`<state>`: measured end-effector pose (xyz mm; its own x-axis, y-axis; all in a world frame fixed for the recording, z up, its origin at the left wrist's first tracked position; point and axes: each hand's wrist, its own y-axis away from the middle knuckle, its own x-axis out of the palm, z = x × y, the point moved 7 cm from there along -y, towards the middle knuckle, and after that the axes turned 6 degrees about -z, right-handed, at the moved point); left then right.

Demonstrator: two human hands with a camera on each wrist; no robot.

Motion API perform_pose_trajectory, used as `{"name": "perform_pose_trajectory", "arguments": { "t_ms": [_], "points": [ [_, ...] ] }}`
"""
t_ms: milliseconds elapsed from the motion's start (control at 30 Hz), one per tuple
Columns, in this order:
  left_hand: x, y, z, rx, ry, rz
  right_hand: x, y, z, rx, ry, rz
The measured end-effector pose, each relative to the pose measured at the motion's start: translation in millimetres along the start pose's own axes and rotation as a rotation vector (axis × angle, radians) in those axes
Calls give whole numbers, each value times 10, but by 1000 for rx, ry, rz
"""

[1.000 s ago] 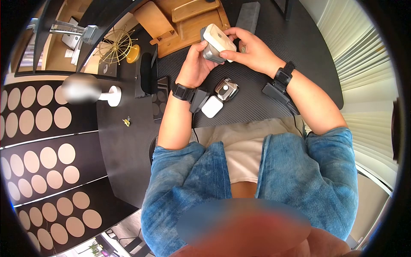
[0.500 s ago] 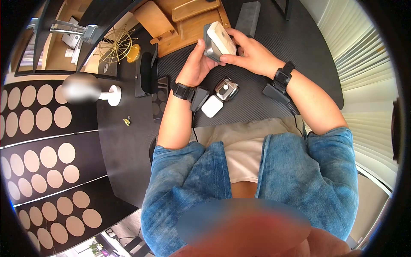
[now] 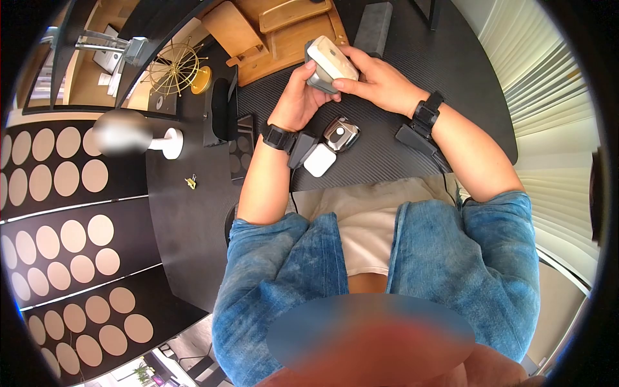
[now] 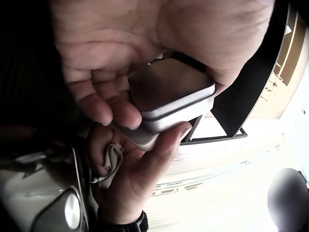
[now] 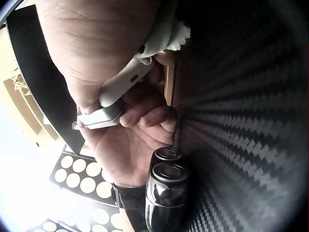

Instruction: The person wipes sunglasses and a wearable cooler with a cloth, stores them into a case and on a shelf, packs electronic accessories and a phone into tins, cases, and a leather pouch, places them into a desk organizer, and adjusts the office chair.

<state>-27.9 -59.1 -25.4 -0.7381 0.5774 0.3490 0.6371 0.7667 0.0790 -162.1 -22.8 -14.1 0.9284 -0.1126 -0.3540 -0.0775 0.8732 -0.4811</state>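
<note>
My left hand (image 3: pixel 300 100) grips a small silver-grey metal tin (image 4: pixel 169 89) with rounded corners, thumb on one side and curled fingers on the other. Close against the tin, my right hand (image 3: pixel 387 84) holds a white rounded-rectangular device (image 3: pixel 331 57) with an apple logo on its face; a small port shows in its edge in the right wrist view. Bunched in the right palm is a pale cloth (image 5: pixel 169 36) with a zigzag edge. On the desk below the hands lies a glossy black electric shaver (image 5: pixel 166 193) with round heads, beside a white rounded-square case (image 3: pixel 320 160).
Beyond the hands stands a wooden desk organizer (image 3: pixel 293 48), with a long grey block (image 3: pixel 374 29) right of it. A black case (image 3: pixel 219 113), a gold wheel ornament (image 3: pixel 173 71) and a white stand (image 3: pixel 171 145) are on the left.
The tin and the white device were raised and turned slightly half a second ago, and now sit a little lower and tilted. My left thumb, lifted then, has come back onto the tin.
</note>
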Motion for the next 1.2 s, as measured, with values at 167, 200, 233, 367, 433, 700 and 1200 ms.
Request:
{"name": "perform_pose_trajectory", "arguments": {
  "t_ms": [167,200,233,367,433,700,1200],
  "points": [
    [-26,-7,-29,24,13,48,22,38,-136,398,-555,95],
    [-79,-17,-7,19,50,15,20,44,-155,437,-633,73],
    [-50,-20,-11,18,50,20,8,37,-125,411,-638,63],
    [-26,-5,-62,60,82,7,-3,30,-132,425,-653,44],
    [-38,-12,-74,87,85,5,-34,31,-138,392,-563,-12],
    [30,56,-76,117,-235,-67,49,15,-81,183,-350,1],
    [34,53,-59,102,-249,-11,57,24,-103,200,-275,41]
  ]
}}
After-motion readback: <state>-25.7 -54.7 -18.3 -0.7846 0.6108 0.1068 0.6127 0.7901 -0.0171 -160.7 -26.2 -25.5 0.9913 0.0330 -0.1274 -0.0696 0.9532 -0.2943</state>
